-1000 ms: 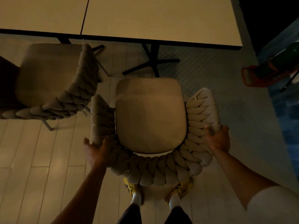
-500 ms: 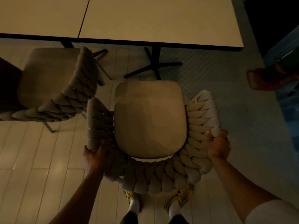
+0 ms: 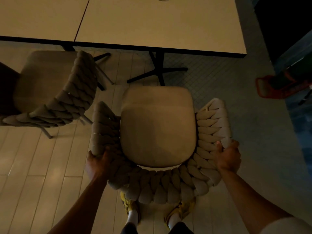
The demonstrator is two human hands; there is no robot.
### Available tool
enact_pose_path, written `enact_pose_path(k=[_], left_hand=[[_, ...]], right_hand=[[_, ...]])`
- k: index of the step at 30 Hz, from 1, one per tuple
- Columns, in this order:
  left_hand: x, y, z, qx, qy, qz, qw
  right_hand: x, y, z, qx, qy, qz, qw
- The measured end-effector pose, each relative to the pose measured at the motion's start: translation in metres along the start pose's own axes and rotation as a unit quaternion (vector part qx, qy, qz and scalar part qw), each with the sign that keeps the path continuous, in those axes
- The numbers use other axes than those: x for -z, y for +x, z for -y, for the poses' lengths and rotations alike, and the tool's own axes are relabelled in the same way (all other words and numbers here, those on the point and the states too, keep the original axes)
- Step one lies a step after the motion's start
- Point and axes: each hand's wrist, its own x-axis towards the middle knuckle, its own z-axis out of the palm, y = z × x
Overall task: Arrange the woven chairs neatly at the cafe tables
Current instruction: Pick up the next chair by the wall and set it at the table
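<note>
A woven chair (image 3: 157,129) with a beige seat cushion and thick braided backrest stands right in front of me, its seat facing the cafe table (image 3: 152,22). My left hand (image 3: 97,162) grips the left armrest end of the braided rim. My right hand (image 3: 228,157) grips the right side of the rim, thumb on top. The chair's front edge sits just short of the table's black pedestal base (image 3: 158,71). A second woven chair (image 3: 49,86) stands to the left, turned at an angle, close to the adjoining table (image 3: 38,16).
A red wire basket or stool (image 3: 276,88) sits on the floor at the right, beside dark furniture. The two chairs' armrests are near each other at the left. My yellow shoes (image 3: 130,203) stand under the held chair's back.
The chair and both hands sit slightly lower in view and the table appears a little nearer. The grip of each hand is unchanged.
</note>
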Motion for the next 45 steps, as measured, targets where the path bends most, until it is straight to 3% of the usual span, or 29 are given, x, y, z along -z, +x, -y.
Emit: enact_pose_path(k=[8, 12, 19, 26, 34, 39, 45], left_hand=[[-0.009, -0.002, -0.004, -0.020, 0.008, 0.006, 1.000], [-0.006, -0.019, 0.006, -0.164, 0.103, 0.027, 0.981], [0.013, -0.058, 0.020, -0.327, 0.343, 0.105, 0.875], [0.020, -0.091, 0.025, -0.502, 0.429, 0.190, 0.727], [-0.003, -0.106, 0.012, -0.476, 0.478, 0.314, 0.668], [-0.022, -0.093, 0.005, -0.430, 0.527, 0.403, 0.613], [-0.036, -0.090, -0.007, -0.439, 0.537, 0.437, 0.572]], right_hand=[[0.012, 0.008, -0.011, 0.011, 0.034, 0.046, 0.998], [0.024, -0.011, -0.020, 0.092, 0.018, 0.064, 0.994], [0.052, -0.047, -0.036, 0.309, -0.123, 0.059, 0.941], [0.051, -0.105, -0.043, 0.449, -0.045, 0.117, 0.884], [0.032, -0.122, -0.052, 0.539, -0.090, 0.182, 0.818], [0.023, -0.107, -0.049, 0.590, -0.133, 0.213, 0.767], [0.012, -0.095, -0.045, 0.625, -0.101, 0.181, 0.752]])
